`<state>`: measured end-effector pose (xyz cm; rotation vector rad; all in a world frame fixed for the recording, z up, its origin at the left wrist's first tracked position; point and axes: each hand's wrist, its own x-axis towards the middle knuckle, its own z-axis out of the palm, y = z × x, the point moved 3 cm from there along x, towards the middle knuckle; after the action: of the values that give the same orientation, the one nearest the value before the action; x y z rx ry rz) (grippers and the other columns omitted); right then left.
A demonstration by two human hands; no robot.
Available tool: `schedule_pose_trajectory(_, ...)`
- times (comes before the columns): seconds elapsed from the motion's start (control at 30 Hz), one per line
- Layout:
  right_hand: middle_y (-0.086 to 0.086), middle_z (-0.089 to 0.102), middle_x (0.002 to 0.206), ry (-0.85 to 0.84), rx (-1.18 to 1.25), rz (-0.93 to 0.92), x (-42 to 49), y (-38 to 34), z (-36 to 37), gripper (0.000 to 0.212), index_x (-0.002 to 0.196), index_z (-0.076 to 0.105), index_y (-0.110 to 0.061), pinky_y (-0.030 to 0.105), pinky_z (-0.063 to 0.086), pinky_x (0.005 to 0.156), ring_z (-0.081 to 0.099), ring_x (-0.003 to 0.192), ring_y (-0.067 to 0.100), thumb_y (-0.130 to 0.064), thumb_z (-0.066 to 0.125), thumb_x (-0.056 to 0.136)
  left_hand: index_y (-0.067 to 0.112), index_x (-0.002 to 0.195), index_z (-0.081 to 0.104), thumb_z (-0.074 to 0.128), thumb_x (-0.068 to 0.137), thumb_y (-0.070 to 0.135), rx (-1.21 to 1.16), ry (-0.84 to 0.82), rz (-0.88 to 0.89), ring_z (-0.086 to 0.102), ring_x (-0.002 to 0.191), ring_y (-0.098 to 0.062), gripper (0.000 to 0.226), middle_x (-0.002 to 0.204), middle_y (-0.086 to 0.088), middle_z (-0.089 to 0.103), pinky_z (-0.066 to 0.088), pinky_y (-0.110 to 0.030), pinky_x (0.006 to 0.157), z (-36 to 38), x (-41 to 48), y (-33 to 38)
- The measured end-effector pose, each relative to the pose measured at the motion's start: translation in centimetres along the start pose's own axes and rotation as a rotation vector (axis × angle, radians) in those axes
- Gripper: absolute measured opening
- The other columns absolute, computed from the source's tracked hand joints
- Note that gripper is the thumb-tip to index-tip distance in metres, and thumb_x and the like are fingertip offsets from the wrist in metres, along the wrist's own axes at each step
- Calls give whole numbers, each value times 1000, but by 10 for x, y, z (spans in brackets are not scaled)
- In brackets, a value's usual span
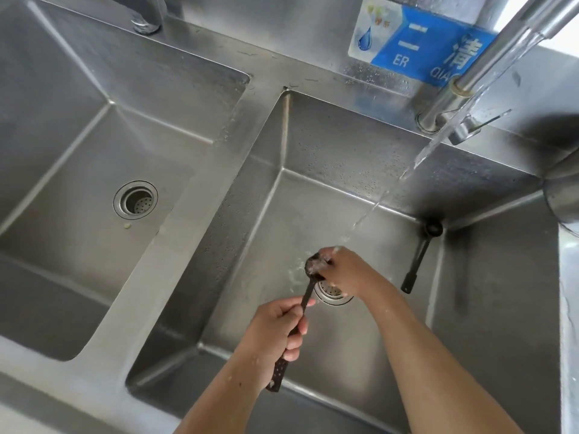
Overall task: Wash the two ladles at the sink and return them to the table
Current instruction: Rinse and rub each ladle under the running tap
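Observation:
A dark ladle (308, 291) is held over the drain of the right sink basin (313, 195). My left hand (277, 327) grips its handle, whose lower end sticks out below the fist. My right hand (343, 270) is closed over the ladle's bowl, where the water stream (438, 142) from the tap lands and splashes. A second dark ladle (419, 258) leans in the basin's far right corner, bowl up, apart from both hands.
The tap (488, 64) rises at the upper right, in front of a blue sign (416, 45) on the back wall. The left basin (94, 170) has its own drain (135, 199). A steel divider (200, 189) separates the basins.

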<state>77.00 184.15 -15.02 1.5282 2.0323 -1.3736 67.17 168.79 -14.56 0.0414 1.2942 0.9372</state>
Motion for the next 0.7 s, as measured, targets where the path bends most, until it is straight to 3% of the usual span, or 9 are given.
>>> schedule_pose_trajectory(0.07, 13, 69, 94, 102, -217, 27, 2, 4, -4, 22, 100, 67, -12, 37, 53, 76, 66, 91, 34, -24, 49, 96, 8, 105, 72, 42, 102, 3, 4, -2, -10, 27, 40, -10, 31, 57, -4, 53, 22, -20, 36, 5, 0, 0)
schedule_pose_trajectory(0.1, 13, 69, 94, 101, -243, 18, 2, 5, 1, 20, 100, 65, -14, 38, 53, 76, 66, 90, 35, -22, 48, 95, 9, 106, 72, 42, 102, 3, 23, 10, -11, 26, 40, -10, 30, 57, -3, 52, 21, -20, 37, 5, 1, 1)
schedule_pose_trajectory(0.23, 8, 51, 61, -108, 68, -9, -9, 0, 8, 6, 93, 54, -17, 28, 44, 45, 47, 48, 21, -14, 50, 91, 10, 108, 72, 44, 101, 4, 58, -6, -21, 27, 41, -10, 30, 59, -4, 53, 22, -21, 37, -4, -5, 2)
schedule_pose_trajectory(0.33, 11, 56, 66, 2, -187, -11, 1, 9, -2, 28, 80, 59, -9, 32, 42, 56, 56, 62, 26, -31, 51, 95, 10, 109, 71, 41, 102, 5, 60, -22, -44, 26, 39, -9, 31, 59, -4, 52, 20, -20, 38, 1, -8, -1)
schedule_pose_trajectory(0.4, 7, 58, 71, 46, -239, -4, 1, 7, 5, 22, 79, 54, -12, 32, 41, 60, 61, 73, 31, -22, 46, 96, 13, 109, 70, 40, 103, 6, 139, 43, -16, 25, 39, -9, 32, 58, -3, 51, 20, -21, 38, 4, -5, -1)
schedule_pose_trajectory(0.47, 12, 62, 81, -65, 107, 20, -3, 6, 16, 17, 98, 56, -12, 32, 48, 58, 63, 71, 30, -8, 40, 93, 15, 106, 71, 41, 102, 6, 156, 62, 7, 26, 40, -9, 32, 59, -3, 50, 20, -22, 39, 4, -2, 1)
schedule_pose_trajectory(0.57, 16, 65, 98, -261, 822, 43, -13, 9, 16, 55, 122, 59, -18, 38, 60, 67, 71, 74, 30, 9, 45, 76, 13, 102, 75, 45, 101, 5, 59, 49, 1, 27, 41, -11, 31, 59, -3, 50, 22, -21, 38, 1, -1, 6)
schedule_pose_trajectory(0.63, 18, 64, 96, -299, 1090, -25, -18, 8, 10, 57, 126, 61, -13, 45, 59, 77, 67, 84, 30, 5, 49, 73, 10, 102, 75, 47, 100, 4, 55, 26, 24, 31, 41, -11, 28, 59, -3, 51, 25, -20, 37, 3, -2, 11)
schedule_pose_trajectory(0.7, 17, 64, 98, -279, 1233, -61, -21, 8, 10, 56, 126, 60, -8, 40, 57, 73, 64, 88, 28, 2, 50, 72, 9, 99, 75, 50, 99, 4, 114, 36, 53, 34, 42, -12, 26, 60, -3, 53, 28, -21, 38, 5, -1, 16)
